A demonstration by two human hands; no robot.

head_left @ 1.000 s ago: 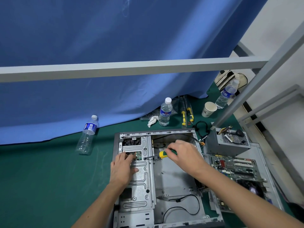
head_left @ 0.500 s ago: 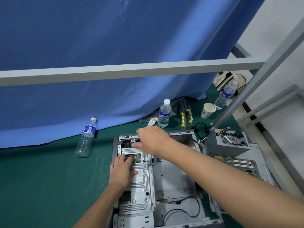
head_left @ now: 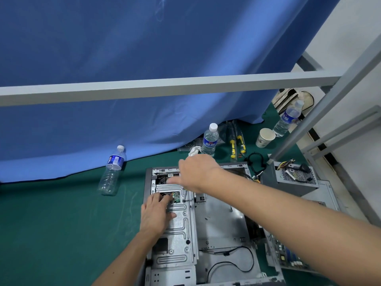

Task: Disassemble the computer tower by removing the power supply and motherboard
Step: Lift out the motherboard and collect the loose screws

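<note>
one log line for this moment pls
left hand flat on drive cage | right hand holds screwdriver | power supply out

Blue curtain (head_left: pixel 144 58) behind a grey rail (head_left: pixel 165 87); green mat (head_left: pixel 51 223); empty bottle (head_left: pixel 112 170) tilted near the curtain hem; upright water bottle (head_left: pixel 209 140) beside a crumpled tissue (head_left: pixel 194 151); yellow-handled tools (head_left: pixel 236 144); paper cup (head_left: pixel 265 137); third bottle (head_left: pixel 287 118) leaning far right

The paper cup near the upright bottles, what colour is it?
The paper cup is white, clearest in the head view.
</note>
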